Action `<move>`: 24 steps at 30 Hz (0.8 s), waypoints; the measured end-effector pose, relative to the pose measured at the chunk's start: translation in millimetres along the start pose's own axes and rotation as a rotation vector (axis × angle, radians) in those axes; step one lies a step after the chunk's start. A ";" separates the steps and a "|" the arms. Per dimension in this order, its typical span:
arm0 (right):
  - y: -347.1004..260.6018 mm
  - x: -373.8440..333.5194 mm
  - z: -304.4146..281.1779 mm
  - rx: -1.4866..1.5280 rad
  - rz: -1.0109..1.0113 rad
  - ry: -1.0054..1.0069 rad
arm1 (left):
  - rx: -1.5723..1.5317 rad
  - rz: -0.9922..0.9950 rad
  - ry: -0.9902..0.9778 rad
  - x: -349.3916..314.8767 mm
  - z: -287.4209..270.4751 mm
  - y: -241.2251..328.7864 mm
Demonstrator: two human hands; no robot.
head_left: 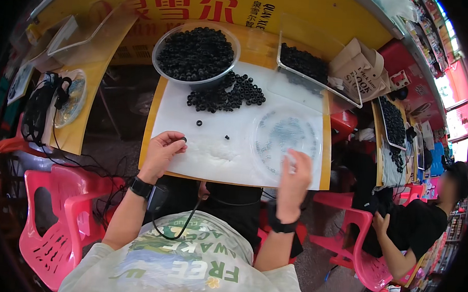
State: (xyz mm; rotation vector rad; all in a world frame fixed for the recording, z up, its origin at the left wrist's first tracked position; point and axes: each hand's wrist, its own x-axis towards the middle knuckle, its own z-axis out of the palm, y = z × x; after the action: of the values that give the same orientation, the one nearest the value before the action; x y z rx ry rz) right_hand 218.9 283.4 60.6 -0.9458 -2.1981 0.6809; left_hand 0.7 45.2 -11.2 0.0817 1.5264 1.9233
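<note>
Pinching one black ring in left hand, thumb and forefinger together on it. Sitting right at the fingertips, on the right side of that hand, over the near left part of white sheet. Cannot tell whether touching the sheet. In right hand, fingers bent toward thumb, motion-blurred; cannot tell if apart, together or clamped on anything. Placed over the near right part of clear round dish, well apart from the held ring; contact with dish unclear. Just beyond left fingertips, slightly right: loose ring flat on sheet. Farther right, between the hands: tiny black bit, too small to make out. Past those, spilled pile of like rings, spread along the near right side of clear bowl, heaped full. At far right corner of table: clear bin with more black pieces, paper bag just beside. On both wrists, dark bands.
</note>
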 end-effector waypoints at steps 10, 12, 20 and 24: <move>139.7 -7.4 -47.9 0.506 0.703 -0.095 | 0.010 -0.012 -0.033 2.4 -0.4 -0.3; 134.6 -6.9 -50.1 0.699 0.828 -0.205 | 0.014 -0.010 -0.036 1.7 -1.0 -0.2; 136.7 -10.6 -57.0 0.744 0.839 -0.088 | 0.028 -0.001 -0.042 2.1 0.3 -0.6; 125.4 -12.1 -50.9 0.715 0.858 -0.114 | 0.008 0.004 -0.045 1.9 -1.4 -2.3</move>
State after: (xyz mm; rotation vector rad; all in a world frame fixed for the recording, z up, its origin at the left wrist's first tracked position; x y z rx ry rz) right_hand 316.8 360.5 6.6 -1.4279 -1.3426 1.7844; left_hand -0.3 45.2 -14.4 0.1301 1.5054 1.9058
